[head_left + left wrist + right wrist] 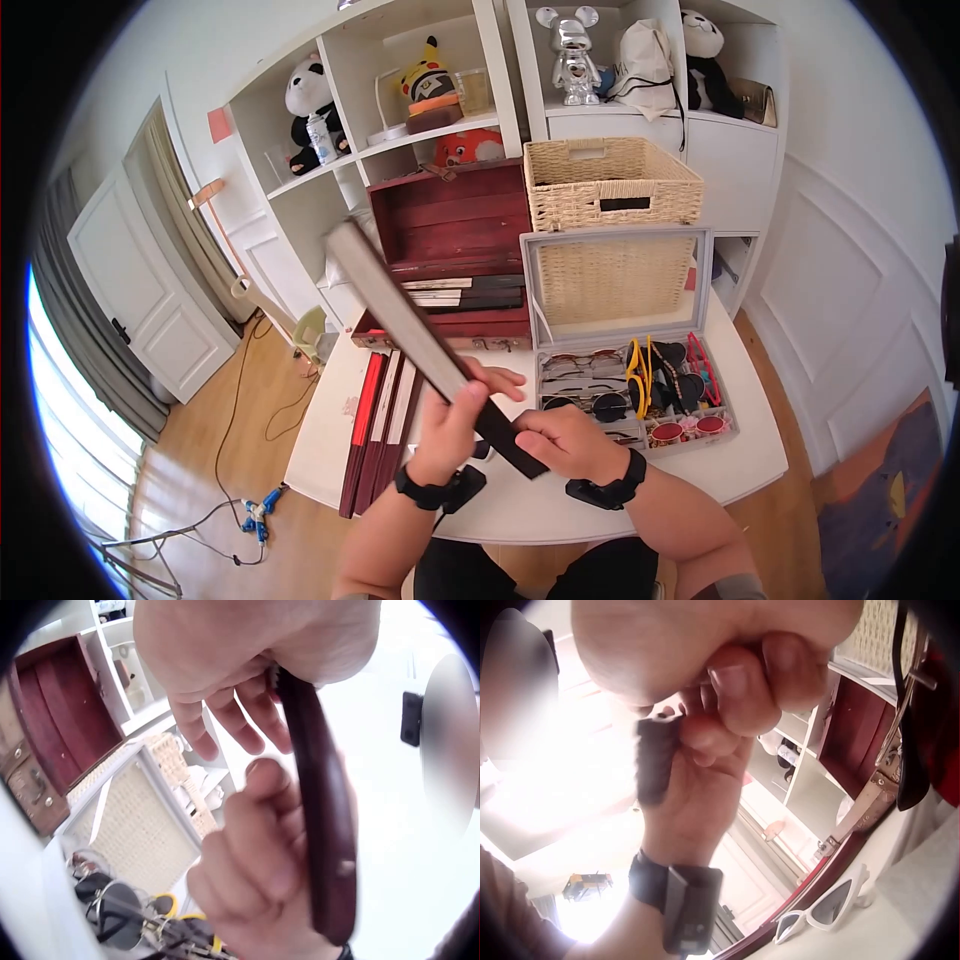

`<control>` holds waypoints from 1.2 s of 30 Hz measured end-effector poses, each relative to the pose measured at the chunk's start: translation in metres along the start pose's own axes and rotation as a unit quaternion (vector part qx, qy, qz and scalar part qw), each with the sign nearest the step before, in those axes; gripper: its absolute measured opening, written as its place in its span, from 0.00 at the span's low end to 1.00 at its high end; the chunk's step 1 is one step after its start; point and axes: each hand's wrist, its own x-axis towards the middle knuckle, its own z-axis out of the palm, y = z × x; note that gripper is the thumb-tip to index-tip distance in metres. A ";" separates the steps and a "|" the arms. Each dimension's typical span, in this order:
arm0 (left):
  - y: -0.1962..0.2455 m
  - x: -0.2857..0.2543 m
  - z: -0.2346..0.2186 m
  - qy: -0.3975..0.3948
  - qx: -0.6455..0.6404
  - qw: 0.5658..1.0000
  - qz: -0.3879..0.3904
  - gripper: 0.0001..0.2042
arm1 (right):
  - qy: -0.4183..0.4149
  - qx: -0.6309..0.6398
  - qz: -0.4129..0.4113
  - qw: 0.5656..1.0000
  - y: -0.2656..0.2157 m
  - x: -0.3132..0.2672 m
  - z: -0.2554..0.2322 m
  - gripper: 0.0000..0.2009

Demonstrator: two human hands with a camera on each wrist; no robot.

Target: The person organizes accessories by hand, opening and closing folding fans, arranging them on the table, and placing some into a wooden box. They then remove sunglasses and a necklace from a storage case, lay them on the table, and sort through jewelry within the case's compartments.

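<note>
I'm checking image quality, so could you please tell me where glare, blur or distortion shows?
Head view: fisheye curving with black corners, glare at the left edge, the fan soft at its raised end; left wrist: washed-out white and a blurred oval at right; right wrist: glare at left, white sunglasses fairly clear.

A home room: plush panda (304, 88), white shelving (499, 80), wooden floor (185, 455), probably curtains (88, 315) near the edge.
</note>
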 end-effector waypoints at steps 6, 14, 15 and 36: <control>0.076 0.031 -0.052 0.196 0.138 0.967 -0.084 0.14 | 0.038 0.009 0.000 0.999 0.007 0.000 0.004 0.15; 0.053 0.061 -0.147 0.052 0.622 0.743 -0.240 0.11 | 0.038 -0.019 0.001 0.999 0.014 0.003 0.001 0.16; 0.048 0.063 -0.158 0.051 0.623 0.742 -0.240 0.11 | 0.039 -0.018 0.001 0.999 0.014 0.003 0.002 0.16; -0.012 0.111 -0.195 -0.087 0.794 0.554 -0.235 0.14 | 0.026 -0.037 -0.010 0.999 0.017 0.005 0.002 0.12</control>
